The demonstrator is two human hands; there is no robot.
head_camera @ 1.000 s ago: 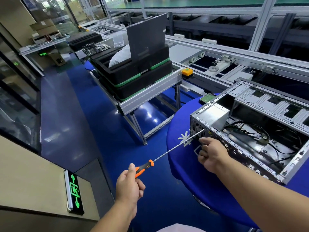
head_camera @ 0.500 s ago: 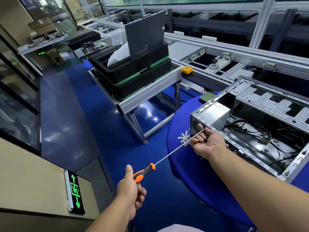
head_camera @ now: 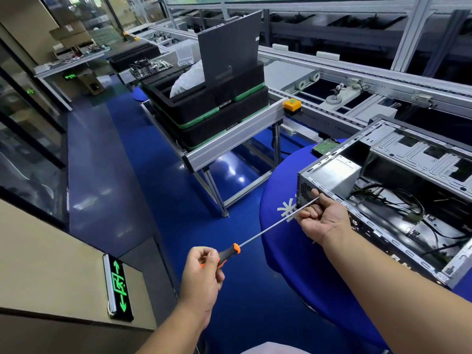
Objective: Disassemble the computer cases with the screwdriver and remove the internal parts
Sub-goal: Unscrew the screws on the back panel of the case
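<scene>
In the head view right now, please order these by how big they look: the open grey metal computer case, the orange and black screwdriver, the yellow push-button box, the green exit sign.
1. Open grey metal computer case
2. Orange and black screwdriver, long but thin
3. Green exit sign, nearer the camera, so this rank is unsure
4. Yellow push-button box

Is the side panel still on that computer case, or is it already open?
Open. The computer case lies on its side on the blue table with no panel over the top; its cables and silver power supply are exposed.
</scene>
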